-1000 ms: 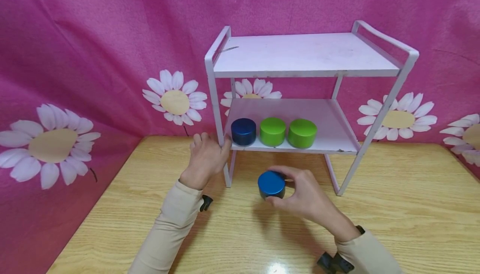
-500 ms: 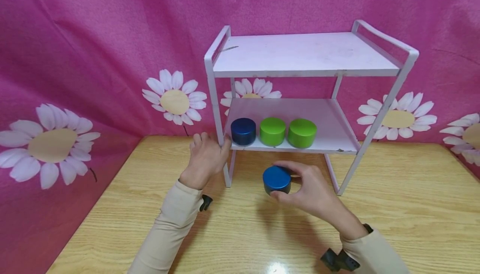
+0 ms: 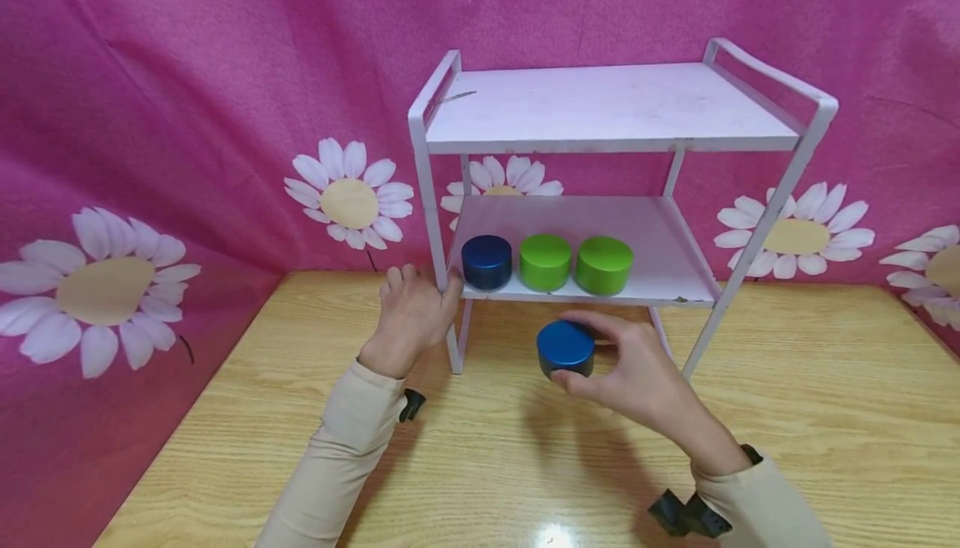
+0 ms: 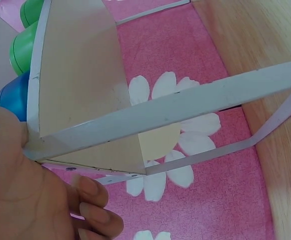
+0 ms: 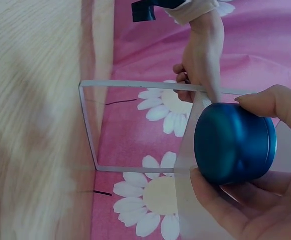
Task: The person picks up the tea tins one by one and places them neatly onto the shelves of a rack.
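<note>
My right hand (image 3: 637, 373) holds a round blue tin (image 3: 566, 344) between thumb and fingers, above the table and in front of the lower shelf. In the right wrist view the blue tin (image 5: 233, 142) is tilted, its smooth side and bottom showing. My left hand (image 3: 412, 315) grips the left front leg of a white two-tier rack (image 3: 577, 146), thumb hooked at the shelf's corner; its fingers (image 4: 95, 215) curl beside the leg in the left wrist view. Along the lower shelf's front edge stand a dark blue tin (image 3: 487, 263), a green tin (image 3: 545, 262) and a second green tin (image 3: 604, 266).
The rack stands on a wooden table (image 3: 810, 415), before a pink cloth (image 3: 247, 48) printed with daisies. Its upper shelf (image 3: 600, 107) has raised side rails, and slanted legs flank the lower shelf (image 3: 600, 215).
My right hand has carried the blue tin to the right and slightly up in the head view, nearer the shelf's front edge. The left hand and the three tins on the shelf stay put.
</note>
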Demonstrator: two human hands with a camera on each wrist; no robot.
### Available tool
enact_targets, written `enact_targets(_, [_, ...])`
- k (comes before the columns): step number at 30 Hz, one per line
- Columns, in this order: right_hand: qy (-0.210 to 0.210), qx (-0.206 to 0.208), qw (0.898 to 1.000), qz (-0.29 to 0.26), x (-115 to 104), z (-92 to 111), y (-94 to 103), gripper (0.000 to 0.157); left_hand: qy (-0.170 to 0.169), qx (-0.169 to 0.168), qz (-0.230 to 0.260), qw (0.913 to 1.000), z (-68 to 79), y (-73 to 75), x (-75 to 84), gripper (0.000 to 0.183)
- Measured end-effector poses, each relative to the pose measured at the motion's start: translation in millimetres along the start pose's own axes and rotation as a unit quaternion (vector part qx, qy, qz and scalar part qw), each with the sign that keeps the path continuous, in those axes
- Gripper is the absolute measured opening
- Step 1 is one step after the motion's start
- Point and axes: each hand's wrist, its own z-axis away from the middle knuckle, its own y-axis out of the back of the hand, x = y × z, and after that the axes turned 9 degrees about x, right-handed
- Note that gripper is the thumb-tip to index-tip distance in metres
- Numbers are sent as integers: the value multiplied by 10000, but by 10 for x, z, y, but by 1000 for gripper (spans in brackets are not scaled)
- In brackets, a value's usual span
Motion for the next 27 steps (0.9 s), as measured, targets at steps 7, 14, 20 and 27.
enact_targets(7, [-48,109,9999,-55,-8,-7,64,55,-28,-91,44,9999,-3,6,2,48])
enact_targets(14, [-80,179,9998,5,-21,-19,121,56,34,-127,112,9999,-4,-6,-3,47])
enact_targets(20, [-233,235,9994,-27,-32,-18,188,57,73,-91,90,9999,-9,-6,6,50])
enact_targets(27, [-324,291,9989,-156,-30,-20,266,58,106,-97,106,9998,-4,-4,4,50])
